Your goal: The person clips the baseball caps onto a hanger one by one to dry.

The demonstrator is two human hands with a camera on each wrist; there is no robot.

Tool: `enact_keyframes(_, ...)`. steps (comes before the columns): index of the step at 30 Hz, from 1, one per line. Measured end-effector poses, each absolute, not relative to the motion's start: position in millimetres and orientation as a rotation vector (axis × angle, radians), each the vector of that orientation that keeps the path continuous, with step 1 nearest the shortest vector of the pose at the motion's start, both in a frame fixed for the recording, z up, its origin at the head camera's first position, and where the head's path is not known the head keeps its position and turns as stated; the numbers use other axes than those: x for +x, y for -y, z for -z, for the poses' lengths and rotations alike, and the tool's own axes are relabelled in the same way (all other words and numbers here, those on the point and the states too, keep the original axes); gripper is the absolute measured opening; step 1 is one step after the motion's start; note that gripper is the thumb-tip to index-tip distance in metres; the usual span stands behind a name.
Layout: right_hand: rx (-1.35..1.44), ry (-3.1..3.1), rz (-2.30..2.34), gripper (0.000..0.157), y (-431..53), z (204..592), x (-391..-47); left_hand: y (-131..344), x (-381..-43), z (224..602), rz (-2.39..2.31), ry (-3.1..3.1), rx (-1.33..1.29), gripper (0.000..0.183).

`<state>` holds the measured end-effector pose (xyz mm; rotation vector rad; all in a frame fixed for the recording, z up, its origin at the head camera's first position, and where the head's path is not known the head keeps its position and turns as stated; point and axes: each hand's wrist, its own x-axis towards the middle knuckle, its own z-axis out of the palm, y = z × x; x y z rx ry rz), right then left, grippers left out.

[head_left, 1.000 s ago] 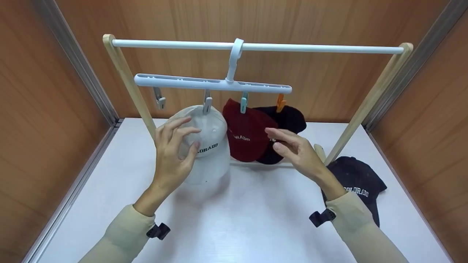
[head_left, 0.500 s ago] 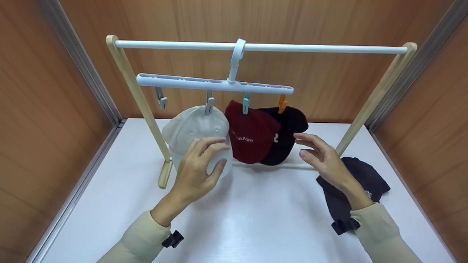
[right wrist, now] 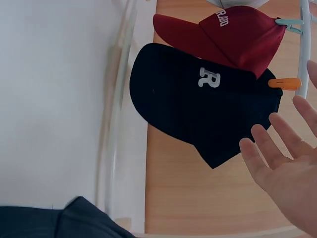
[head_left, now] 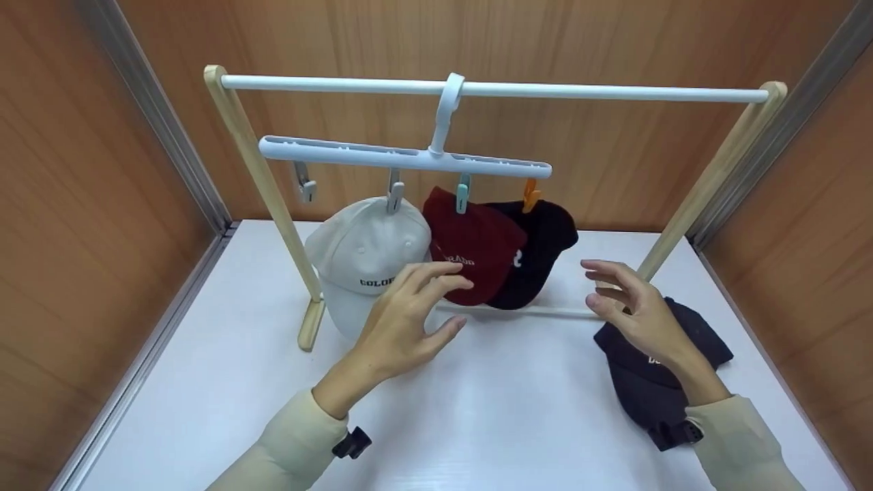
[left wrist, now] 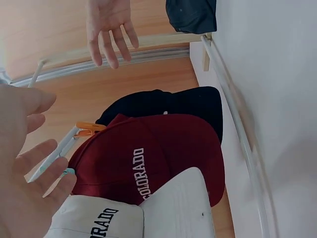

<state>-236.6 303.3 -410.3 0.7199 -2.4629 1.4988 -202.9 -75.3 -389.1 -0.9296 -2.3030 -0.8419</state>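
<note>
A white cap (head_left: 368,239), a dark red cap (head_left: 474,235) and a black cap (head_left: 542,239) hang by clips from a pale blue hanger (head_left: 402,158). My left hand (head_left: 409,320), fingers spread and holding nothing, hovers in front of the white cap and covers part of its brim and lettering. Over to the right, my right hand (head_left: 638,310) is raised with loosely bent fingers and an unfilled palm. Behind and below it a dark navy cap (head_left: 641,389) lies on the white table (head_left: 518,409), partly hidden by the hand and wrist.
The hanger hooks over the white rail (head_left: 600,90) of a wooden-legged rack (head_left: 252,157). A grey clip (head_left: 306,187) at the hanger's left end holds nothing. Teal (head_left: 463,194) and orange clips (head_left: 530,196) grip the red and black caps. Wood-grain panels (head_left: 545,41) enclose the table.
Both hands have moved to the right; the left has also dropped from the white cap's crown toward its brim. The right now stands in front of the navy cap. The hanging caps stay on their clips.
</note>
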Motion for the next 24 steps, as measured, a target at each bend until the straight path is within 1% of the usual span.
enact_keyframes(9, 0.669, 2.496, -1.378, 0.050, -325, 418, -233, 62, -210, 398, 0.851, 2.366, -0.941, 0.054)
enact_keyframes(24, 0.553, 2.552, -1.202, 0.049, -373, 435, -230, 41, -219, 410, 0.940, 2.415, -0.983, 0.053)
